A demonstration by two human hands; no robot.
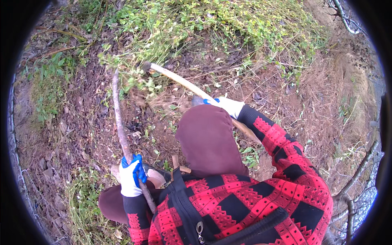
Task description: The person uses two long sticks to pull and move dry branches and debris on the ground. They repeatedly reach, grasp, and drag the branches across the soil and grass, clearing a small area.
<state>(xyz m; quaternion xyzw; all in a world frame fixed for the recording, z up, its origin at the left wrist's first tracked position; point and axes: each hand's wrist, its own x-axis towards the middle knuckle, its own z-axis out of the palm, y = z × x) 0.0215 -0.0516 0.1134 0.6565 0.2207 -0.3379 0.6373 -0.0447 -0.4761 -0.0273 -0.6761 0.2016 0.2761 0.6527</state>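
My left hand [132,173], in a white glove with a blue palm, is wrapped round a long, thin, bark-covered stick [119,118]. The stick slants up from my lap, and its far end reaches the green plants. In a matching glove, my right hand [228,106] is closed round the pale, curved wooden handle [183,83] of a tool. A small dark end [147,66] of that tool lies among leafy stems [141,79]; its exact kind I cannot make out. My bent knee [206,139] in maroon cloth hides part of the ground between my hands.
Low green undergrowth [245,20] covers the far ground. Brown soil with dead leaves [94,118] lies before me, and dry grass [335,94] spreads at the right. Bare branches [355,179] stand at the lower right. A shoe [161,173] shows beside my left hand.
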